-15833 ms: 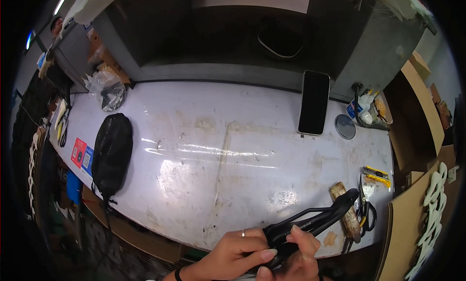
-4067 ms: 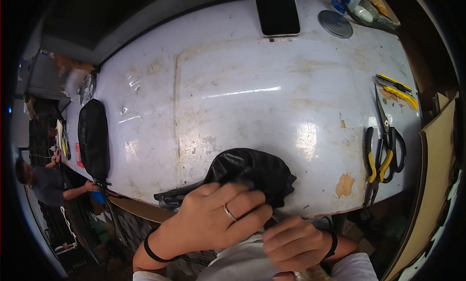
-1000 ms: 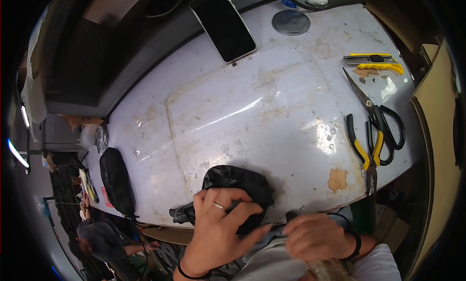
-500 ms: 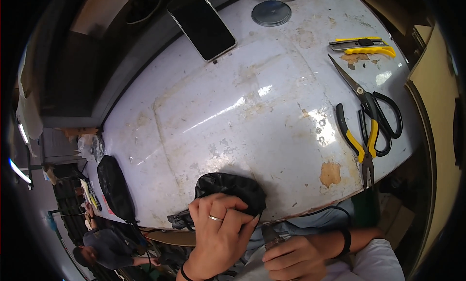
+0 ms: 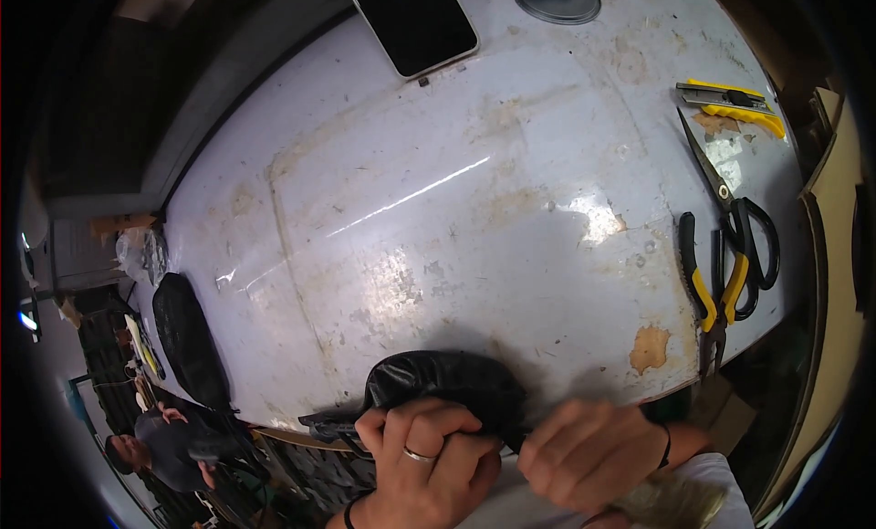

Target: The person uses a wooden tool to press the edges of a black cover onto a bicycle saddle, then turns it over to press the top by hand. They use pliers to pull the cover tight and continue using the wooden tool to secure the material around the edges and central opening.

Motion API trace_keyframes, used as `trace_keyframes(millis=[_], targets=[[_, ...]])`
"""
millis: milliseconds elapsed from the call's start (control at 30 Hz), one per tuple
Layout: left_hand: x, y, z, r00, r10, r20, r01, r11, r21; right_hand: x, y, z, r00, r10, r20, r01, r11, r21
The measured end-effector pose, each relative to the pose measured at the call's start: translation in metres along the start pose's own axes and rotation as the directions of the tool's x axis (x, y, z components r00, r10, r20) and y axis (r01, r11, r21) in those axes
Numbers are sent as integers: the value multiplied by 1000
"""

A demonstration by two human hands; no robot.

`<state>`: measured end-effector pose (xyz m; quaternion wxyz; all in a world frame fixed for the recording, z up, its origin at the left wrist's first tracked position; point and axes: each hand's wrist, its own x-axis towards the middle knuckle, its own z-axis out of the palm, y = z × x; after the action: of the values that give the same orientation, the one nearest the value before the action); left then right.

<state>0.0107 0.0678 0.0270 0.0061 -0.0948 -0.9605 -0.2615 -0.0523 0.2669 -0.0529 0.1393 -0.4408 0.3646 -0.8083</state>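
At the table's near edge lies a glossy black leather-like piece (image 5: 438, 376), rounded and folded, with a narrow crumpled end toward the left. My left hand (image 5: 429, 456), with a ring on one finger, is closed on its near side, fingers bent down over it. My right hand (image 5: 593, 451) is closed just to the right, its knuckles up and slightly blurred. Out of its lower side sticks the brownish, blurred end of a tool (image 5: 680, 503); its kind I cannot make out. Where the tool's other end meets the black piece is hidden by the hands.
On the right of the white table (image 5: 383, 228) lie black-and-yellow pliers (image 5: 721, 296), black scissors (image 5: 725, 196) and a yellow utility knife (image 5: 730, 104). Farther off are a phone (image 5: 420, 22) and a grey round lid (image 5: 558, 0). A black pouch (image 5: 190, 342) and another person (image 5: 169, 447) are at left.
My right hand has lifted up to the table edge, beside the black piece, and the tool's brownish end now shows below it. My left hand keeps its hold. The view has shifted.
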Motion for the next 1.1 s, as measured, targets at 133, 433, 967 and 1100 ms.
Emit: trace_keyframes(millis=[133, 433, 967, 1100], targets=[[5, 1, -3, 1000, 2, 9, -2, 1000, -13, -1, 8, 25, 975, -184, -125, 172, 980, -103], [5, -2, -6, 1000, 5, 22, -4, 999, -50, -15, 14, 36, 923, -378, -68, 331, 873, -359], [4, -10, -3, 1000, -10, -29, 7, 995, -102, 6, 5, 24, 973, -220, -74, 195, 948, -253], [1, -7, -2, 999, 6, -35, -8, 998, -68, 21, -6, 4, 982, 10, -190, -6, 1000, 22]])
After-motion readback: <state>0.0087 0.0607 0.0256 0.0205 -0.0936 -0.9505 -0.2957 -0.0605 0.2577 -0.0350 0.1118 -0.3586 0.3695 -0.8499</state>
